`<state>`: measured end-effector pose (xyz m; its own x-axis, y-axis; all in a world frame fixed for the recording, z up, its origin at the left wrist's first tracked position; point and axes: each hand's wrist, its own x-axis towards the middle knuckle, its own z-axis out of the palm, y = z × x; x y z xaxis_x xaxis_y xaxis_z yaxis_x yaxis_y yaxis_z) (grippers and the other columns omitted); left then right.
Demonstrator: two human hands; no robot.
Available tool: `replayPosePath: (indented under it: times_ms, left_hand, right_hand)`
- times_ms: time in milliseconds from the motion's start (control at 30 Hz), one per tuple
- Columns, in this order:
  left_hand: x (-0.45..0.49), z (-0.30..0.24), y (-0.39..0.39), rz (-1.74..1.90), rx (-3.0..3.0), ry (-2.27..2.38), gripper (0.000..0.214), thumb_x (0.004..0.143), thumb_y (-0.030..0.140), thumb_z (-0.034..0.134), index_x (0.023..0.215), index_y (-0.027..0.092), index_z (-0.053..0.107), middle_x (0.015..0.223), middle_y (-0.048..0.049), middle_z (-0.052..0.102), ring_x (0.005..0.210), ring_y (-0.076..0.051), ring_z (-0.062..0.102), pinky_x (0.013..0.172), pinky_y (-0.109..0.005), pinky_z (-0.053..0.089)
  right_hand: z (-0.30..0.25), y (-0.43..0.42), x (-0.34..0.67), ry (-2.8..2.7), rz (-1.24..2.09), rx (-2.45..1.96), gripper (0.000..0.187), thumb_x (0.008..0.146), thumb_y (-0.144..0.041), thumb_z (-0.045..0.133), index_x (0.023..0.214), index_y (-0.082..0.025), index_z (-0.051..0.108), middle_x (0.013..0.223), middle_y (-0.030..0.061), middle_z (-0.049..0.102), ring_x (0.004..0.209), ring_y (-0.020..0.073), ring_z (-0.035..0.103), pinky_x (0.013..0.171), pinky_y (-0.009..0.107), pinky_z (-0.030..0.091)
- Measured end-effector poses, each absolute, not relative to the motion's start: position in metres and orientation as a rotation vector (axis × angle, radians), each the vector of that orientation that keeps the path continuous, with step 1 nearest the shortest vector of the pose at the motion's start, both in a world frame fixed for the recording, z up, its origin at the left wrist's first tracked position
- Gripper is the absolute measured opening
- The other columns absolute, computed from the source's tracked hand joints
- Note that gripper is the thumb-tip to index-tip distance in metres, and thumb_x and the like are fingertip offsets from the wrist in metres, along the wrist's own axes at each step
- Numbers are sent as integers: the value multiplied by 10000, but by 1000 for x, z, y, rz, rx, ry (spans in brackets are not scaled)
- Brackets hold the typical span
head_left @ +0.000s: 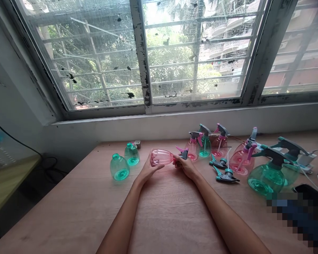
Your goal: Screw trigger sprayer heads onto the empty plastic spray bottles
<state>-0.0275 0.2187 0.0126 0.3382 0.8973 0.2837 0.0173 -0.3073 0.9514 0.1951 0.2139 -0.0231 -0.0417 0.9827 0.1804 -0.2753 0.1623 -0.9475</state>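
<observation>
A clear pink spray bottle (161,157) lies sideways in the air above the table, its neck pointing right. My left hand (150,170) is wrapped round its base end. At the neck, my right hand (184,165) has its fingers closed on the pink-and-grey spray head (184,153), which sits at the bottle's mouth. Whether the collar is fully threaded is hidden by my fingers. Left of my hands stand two green bottles without heads, a nearer one (119,167) and a farther one (131,154). Two loose teal-and-grey spray heads (227,175) lie to the right.
Behind my right hand stand small pink and green spray bottles (205,146). Larger ones, pink (241,158) and green (267,178), stand at the right, near white cables and a dark phone (307,192). A small box (137,144) sits by the wall below the window.
</observation>
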Motion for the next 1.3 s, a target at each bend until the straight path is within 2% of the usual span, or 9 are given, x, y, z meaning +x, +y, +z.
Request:
replayPosePath:
  times_ms: [100,167,233,433,667,733,900,1133,1300]
  left_hand:
    - [-27,17,217,1129,1643,844,507,882,347,712,1332,185,544,1304,-103,634,1187,-283,613,1078,-556,423]
    - [-27,18,218,1121,1649,851,394,904,329,686,1254,173,599,1226,-86,669,1154,-276,629,1059,-559,439]
    - [-28,16,219,1114,1641,861,432,876,294,720,1271,179,589,1238,-86,662,1161,-281,625,1049,-559,452]
    - [-28,10,220,1136,1590,885,905,719,239,861,1482,237,374,1445,-135,527,1244,-305,581,1102,-545,419]
    - [-27,17,219,1116,1643,853,416,893,327,701,1267,172,603,1274,-101,669,1198,-286,621,1085,-571,423]
    - [-28,15,220,1105,1641,859,467,863,308,737,1286,173,592,1269,-103,670,1200,-292,620,1083,-574,426]
    - [-28,12,219,1121,1604,868,888,733,271,851,1486,232,383,1366,-119,614,1259,-294,586,1125,-544,401]
    - [-28,18,217,1121,1642,856,417,898,355,694,1264,174,609,1247,-95,686,1174,-277,633,1072,-556,433]
    - [-28,9,221,1124,1613,890,770,750,262,837,1424,224,467,1386,-115,579,1229,-305,589,1073,-559,439]
  right_hand:
    - [-24,213,195,-1133,1245,-849,216,974,-351,632,1063,-156,653,896,5,687,642,121,647,568,265,561]
    - [-24,213,195,-1130,1243,-850,215,973,-349,633,1066,-155,651,898,6,687,642,120,647,566,264,561]
    - [-24,213,195,-1125,1240,-852,222,974,-352,631,1078,-156,649,910,9,688,652,124,651,574,269,564]
    - [-24,214,195,-1128,1246,-865,236,974,-357,629,1100,-158,647,949,21,693,693,137,666,606,290,577]
    - [-22,212,194,-1149,1238,-867,220,973,-356,632,1057,-154,655,906,9,690,661,127,654,591,279,567]
    - [-21,212,194,-1145,1230,-865,221,975,-362,627,1043,-153,656,885,4,686,641,121,645,577,271,560]
    - [-21,212,194,-1133,1218,-860,228,979,-372,619,1041,-155,654,867,-1,681,620,115,634,559,262,552]
    - [-22,212,195,-1141,1228,-850,214,975,-354,629,1048,-154,652,871,-2,682,620,114,636,556,259,552]
    - [-23,214,194,-1125,1218,-849,216,978,-366,623,993,-153,657,818,-16,671,580,102,614,528,243,534]
